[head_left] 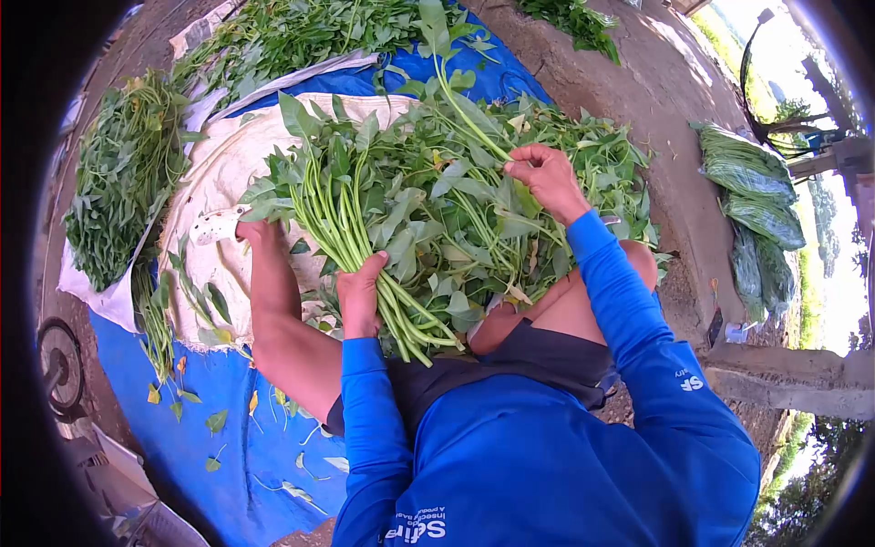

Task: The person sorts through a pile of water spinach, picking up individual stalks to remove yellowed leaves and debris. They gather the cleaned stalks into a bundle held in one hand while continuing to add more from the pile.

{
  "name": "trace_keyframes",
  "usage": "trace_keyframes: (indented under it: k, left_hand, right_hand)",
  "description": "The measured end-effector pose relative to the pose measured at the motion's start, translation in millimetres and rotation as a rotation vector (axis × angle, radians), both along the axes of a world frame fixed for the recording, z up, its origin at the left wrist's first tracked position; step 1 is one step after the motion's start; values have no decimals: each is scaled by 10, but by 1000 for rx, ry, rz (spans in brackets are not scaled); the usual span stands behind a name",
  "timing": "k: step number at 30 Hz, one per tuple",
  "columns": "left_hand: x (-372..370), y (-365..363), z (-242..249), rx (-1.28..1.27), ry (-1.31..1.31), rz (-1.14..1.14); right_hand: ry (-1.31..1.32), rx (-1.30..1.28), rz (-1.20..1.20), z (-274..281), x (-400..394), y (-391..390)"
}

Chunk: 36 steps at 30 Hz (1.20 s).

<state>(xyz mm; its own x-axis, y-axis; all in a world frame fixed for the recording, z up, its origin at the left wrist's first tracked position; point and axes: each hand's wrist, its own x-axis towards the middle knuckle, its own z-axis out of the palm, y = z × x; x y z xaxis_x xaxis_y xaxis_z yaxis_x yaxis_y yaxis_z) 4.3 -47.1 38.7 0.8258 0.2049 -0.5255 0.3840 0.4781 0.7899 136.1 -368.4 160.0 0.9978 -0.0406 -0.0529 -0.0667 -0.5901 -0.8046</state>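
Observation:
My left hand (361, 294) is closed around a bunch of long green-stemmed leafy greens (342, 219), which look like water spinach. Their cut stem ends point down toward my lap, and their leaves spread up and left. Between the thumb and fingers of my right hand (547, 182) is a single leafy stem (476, 132), its leaf end reaching up and away. Under and beyond both hands lies a large loose heap of the same greens (592, 164). A few yellowed leaves show among them.
A pale sack cloth (219, 273) lies over a blue tarp (173, 428) with scattered leaves. Bundled greens (128, 182) rest at the left, and another heap (292, 41) at the back. Plastic-bagged greens (752, 182) stand at the right. A small wheel (60, 369) is at far left.

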Motion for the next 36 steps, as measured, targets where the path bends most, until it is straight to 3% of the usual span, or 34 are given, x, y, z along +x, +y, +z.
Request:
trace_keyframes:
  k: [4,8,12,15,19,22,25,27,30,32,34,35,36]
  left_hand:
    - [-15,-27,-136,-17,-8,38]
    - [9,-77,-223,-69,-6,19]
    - [65,-199,-291,-34,-45,68]
    - [126,-308,-320,-65,-41,85]
    - [179,-483,-453,-172,-58,103]
    - [95,-547,-677,-334,-23,130]
    - [25,-496,-886,-546,42,66]
    - [-56,-458,-1009,-672,94,7]
    - [-94,-577,-1251,-642,117,115]
    - [-112,-724,-1232,-411,-17,347]
    - [-131,-701,-1232,-425,83,233]
    - [-137,-631,-1225,-516,156,163]
    - [-141,-544,-1146,-597,232,96]
  right_hand:
    - [93,180,-90,3,-45,13]
    - [-22,-39,-120,-236,16,-6]
    - [-337,-332,-60,-276,-19,208]
    - [-371,-402,-52,-317,-81,464]
    - [-218,-403,50,-539,-356,995]
    - [267,-72,260,-1087,-613,1263]
    - [406,0,202,-1509,-738,1307]
    - [468,113,161,-1732,-789,1296]
    - [545,246,87,-1728,-935,1390]
    - [529,295,-5,-1677,-1039,1490]
    - [432,221,146,-2020,-1127,1450]
    - [400,47,236,-1932,-1140,1445]
    - [499,152,248,-1721,-1072,1350]
